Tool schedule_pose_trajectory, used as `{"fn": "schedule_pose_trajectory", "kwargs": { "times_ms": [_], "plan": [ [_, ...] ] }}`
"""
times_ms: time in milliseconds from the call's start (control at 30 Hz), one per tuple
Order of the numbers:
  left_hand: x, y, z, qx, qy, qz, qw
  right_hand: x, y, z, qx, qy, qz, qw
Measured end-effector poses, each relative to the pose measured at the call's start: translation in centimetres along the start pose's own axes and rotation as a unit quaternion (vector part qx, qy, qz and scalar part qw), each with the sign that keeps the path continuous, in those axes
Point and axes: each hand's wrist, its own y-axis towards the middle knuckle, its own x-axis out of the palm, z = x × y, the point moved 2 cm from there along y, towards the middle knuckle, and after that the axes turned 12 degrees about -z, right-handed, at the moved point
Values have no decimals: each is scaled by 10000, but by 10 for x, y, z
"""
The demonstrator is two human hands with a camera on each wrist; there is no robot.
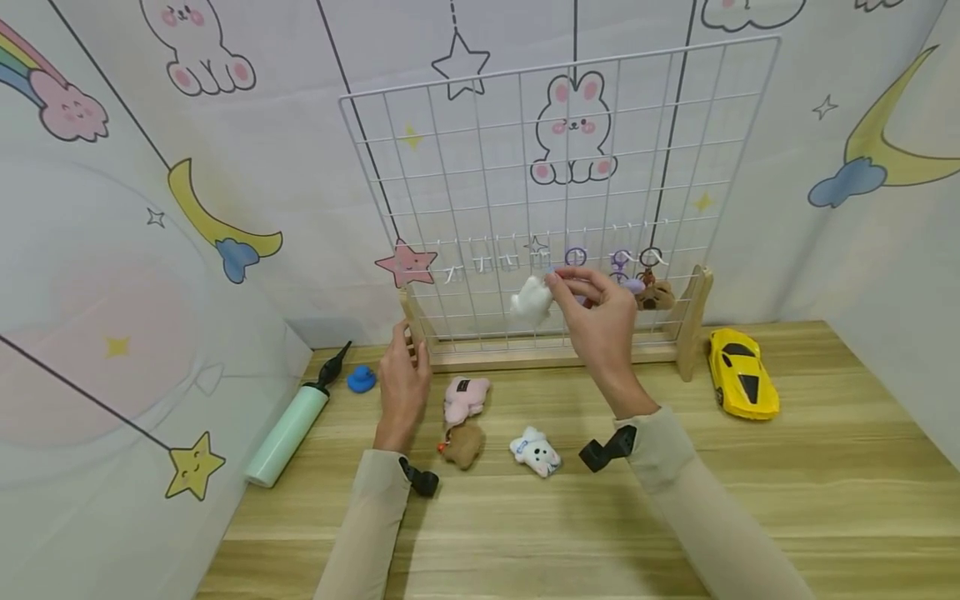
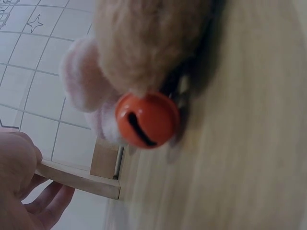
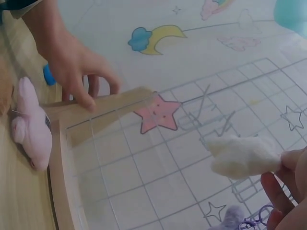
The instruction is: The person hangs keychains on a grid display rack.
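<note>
My right hand [image 1: 600, 321] pinches a small white plush charm [image 1: 531, 300] between thumb and fingertips, holding it in front of a white wire grid rack [image 1: 480, 192]. In the right wrist view the plush [image 3: 244, 155] hangs before the grid bars. At the rack's left end, my left hand [image 1: 403, 387] grips the wooden stand [image 2: 79, 179], thumb on one side and fingers on the other. Hooks line the grid; keychains with purple rings [image 1: 576, 257] and a brown plush [image 1: 656, 296] hang toward the right, partly behind my right hand.
On the table lie a pink plush [image 1: 465, 398], a brown plush [image 1: 462, 446] with a red bell [image 2: 146, 120], and a white dog-faced plush [image 1: 536, 452]. A mint hand pump [image 1: 288, 433] and a blue duck [image 1: 362, 379] are at left, a yellow toy car [image 1: 742, 375] at right.
</note>
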Motion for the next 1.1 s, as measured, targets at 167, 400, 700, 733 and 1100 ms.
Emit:
{"fn": "schedule_pose_trajectory", "kwargs": {
  "times_ms": [167, 400, 700, 733, 1100],
  "plan": [
    [1, 0, -1, -28, 58, 0, 10000, 3, 6, 0, 73, 126, -46, 9999],
    [1, -1, 0, -15, 79, 15, 10000, 6, 10, 2, 167, 358, -81, 9992],
    [0, 1, -2, -30, 103, 14, 9999, 9, 11, 8, 287, 248, -265, 9989],
    [0, 1, -2, -39, 100, 6, 9999, 9, 11, 9, 287, 235, -290, 9989],
    [0, 1, -2, 30, 54, 59, 10000, -4, 4, 17, -6, 321, -344, 9989]
  ]
}}
